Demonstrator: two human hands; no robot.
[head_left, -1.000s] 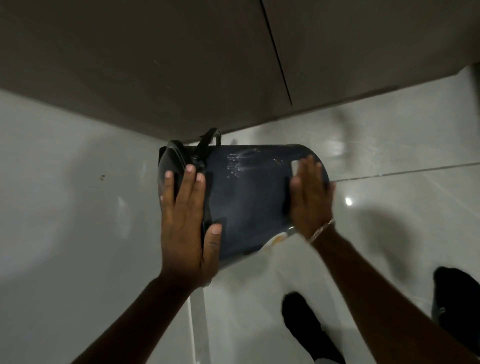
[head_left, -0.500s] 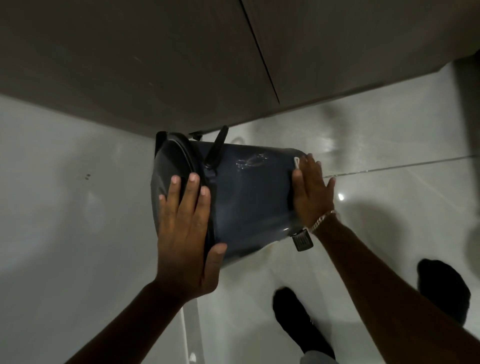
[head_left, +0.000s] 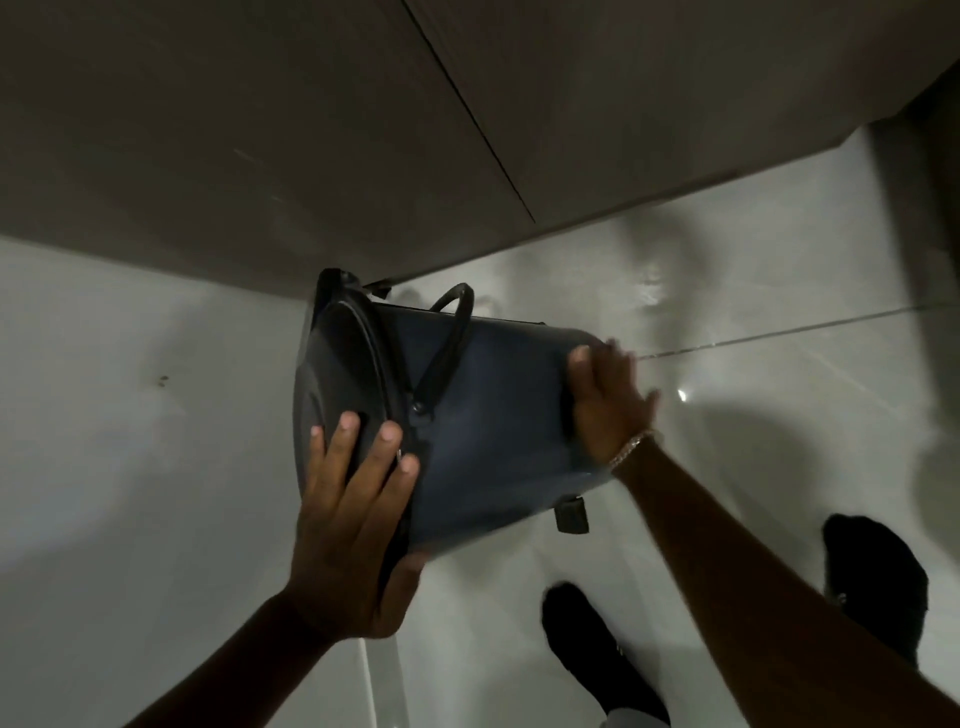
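Observation:
A dark blue pedal bin (head_left: 488, 415) with a black lid (head_left: 337, 384) and a black carry handle (head_left: 447, 348) is held on its side above the floor, lid end to the left. My left hand (head_left: 353, 530) presses flat against the lid end, fingers straight and thumb under the bin's body. My right hand (head_left: 608, 405) presses flat on the base end, a bracelet at its wrist. The black foot pedal (head_left: 571, 517) sticks out below the base.
Glossy pale floor tiles (head_left: 753, 291) lie below, with a grout line running to the right. Grey-brown cabinet doors (head_left: 260, 130) fill the top of the view. My two feet in black socks (head_left: 597, 654) stand at the lower right.
The bin has turned between my hands: the lid face now shows more toward me, and the pedal has swung into view below. Both hands stay pressed on its ends.

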